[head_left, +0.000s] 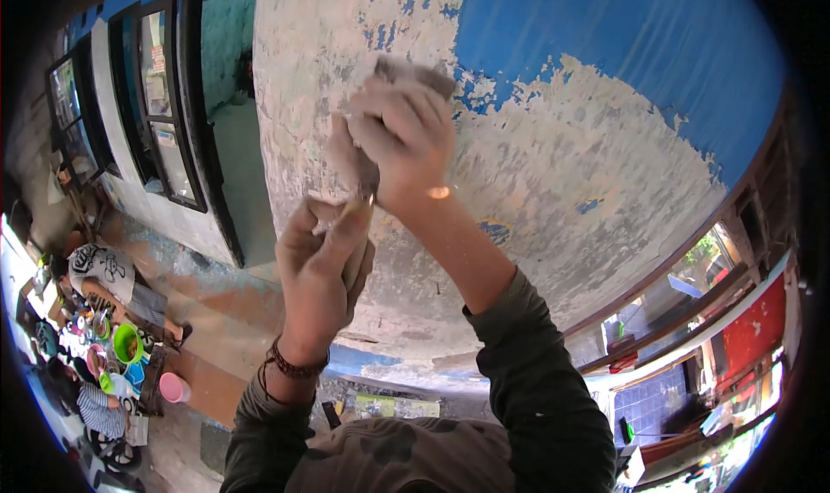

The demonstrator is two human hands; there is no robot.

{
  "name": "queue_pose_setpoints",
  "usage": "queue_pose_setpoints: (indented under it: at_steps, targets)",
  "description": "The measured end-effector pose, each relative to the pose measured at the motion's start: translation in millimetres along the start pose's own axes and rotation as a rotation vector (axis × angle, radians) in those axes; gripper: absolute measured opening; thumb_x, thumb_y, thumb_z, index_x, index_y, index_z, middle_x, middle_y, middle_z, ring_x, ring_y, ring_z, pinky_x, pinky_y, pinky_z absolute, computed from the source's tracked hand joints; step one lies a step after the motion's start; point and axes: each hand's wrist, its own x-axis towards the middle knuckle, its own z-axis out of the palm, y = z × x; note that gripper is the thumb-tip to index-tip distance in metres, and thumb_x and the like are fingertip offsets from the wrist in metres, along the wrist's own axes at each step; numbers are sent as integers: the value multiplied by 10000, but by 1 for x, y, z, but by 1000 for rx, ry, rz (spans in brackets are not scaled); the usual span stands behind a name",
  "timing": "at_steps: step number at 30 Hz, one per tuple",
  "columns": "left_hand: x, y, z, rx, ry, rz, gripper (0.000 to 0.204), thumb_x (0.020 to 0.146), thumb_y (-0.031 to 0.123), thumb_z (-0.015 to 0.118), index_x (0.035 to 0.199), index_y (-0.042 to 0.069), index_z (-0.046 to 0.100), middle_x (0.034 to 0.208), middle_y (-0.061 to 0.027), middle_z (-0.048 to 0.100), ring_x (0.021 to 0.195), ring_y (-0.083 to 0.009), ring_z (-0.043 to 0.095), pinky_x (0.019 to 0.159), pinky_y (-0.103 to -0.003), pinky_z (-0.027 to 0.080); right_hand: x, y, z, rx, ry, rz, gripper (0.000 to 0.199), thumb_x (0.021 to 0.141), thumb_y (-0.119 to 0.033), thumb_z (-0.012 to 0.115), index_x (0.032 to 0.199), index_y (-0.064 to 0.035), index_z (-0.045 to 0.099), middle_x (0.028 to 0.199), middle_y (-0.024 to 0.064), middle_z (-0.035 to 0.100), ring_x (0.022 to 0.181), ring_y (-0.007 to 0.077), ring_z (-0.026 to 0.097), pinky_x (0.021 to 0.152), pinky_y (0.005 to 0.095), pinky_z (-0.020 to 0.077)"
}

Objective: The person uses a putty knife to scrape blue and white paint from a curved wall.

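One big patchy wall, blue paint up top; step looks like stripping the old coat. Right hand grips a blurred dark block, left hand is closed round a slim tool, both before the wall; contact unclear. Next stroke needs a steady left grip. Window label too small to read.

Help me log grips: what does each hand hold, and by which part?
The right hand holds a blurred dark block by its lower edge. The left hand is curled around something mostly hidden; its held part cannot be told.
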Motion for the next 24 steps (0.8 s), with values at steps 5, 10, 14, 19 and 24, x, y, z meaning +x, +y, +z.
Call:
queue_pose_setpoints:
  at_steps: [5, 10, 14, 19, 24]
  targets:
    - [-3, -2, 4, 12, 8, -39, 100, 939, 97, 604, 880, 59, 533, 468, 66, 388, 365, -18, 260, 361, -219, 180, -9, -2, -4, 34, 13, 40, 152, 615, -60, 719, 681, -55, 583, 849, 43, 613, 843, 250, 635, 790, 403, 495]
    - [-9, -3, 10, 39, 30, -48, 134, 947, 132, 605, 875, 54, 524, 480, 54, 413, 373, -24, 316, 374, -212, 221, -12, -3, -9, -39, 57, 45, 216, 570, -47, 760, 577, -90, 548, 801, 23, 639, 816, 249, 671, 705, 356, 495]
    - [2, -1, 14, 73, 34, -16, 138, 942, 136, 609, 867, 64, 517, 507, 52, 430, 385, -21, 330, 370, -211, 212, 1, 12, -6, -42, 71, 15, 185, 609, -56, 741, 611, -76, 556, 833, 32, 631, 799, 252, 641, 706, 387, 479]
    - [12, 16, 30, 11, 61, -13, 142, 930, 138, 626, 862, 67, 524, 511, 58, 428, 386, -15, 324, 365, -205, 197, 20, 23, 4, -28, 150, -16, 151, 614, -76, 721, 642, -66, 573, 855, 53, 614, 808, 268, 620, 726, 404, 472]
    - [7, 16, 18, 36, 1, 25, 160, 923, 128, 629, 852, 40, 516, 499, 43, 434, 376, -22, 327, 355, -215, 210, 15, 13, 2, -46, 75, 16, 152, 604, -104, 728, 650, -66, 588, 831, 44, 612, 803, 264, 623, 767, 400, 479]
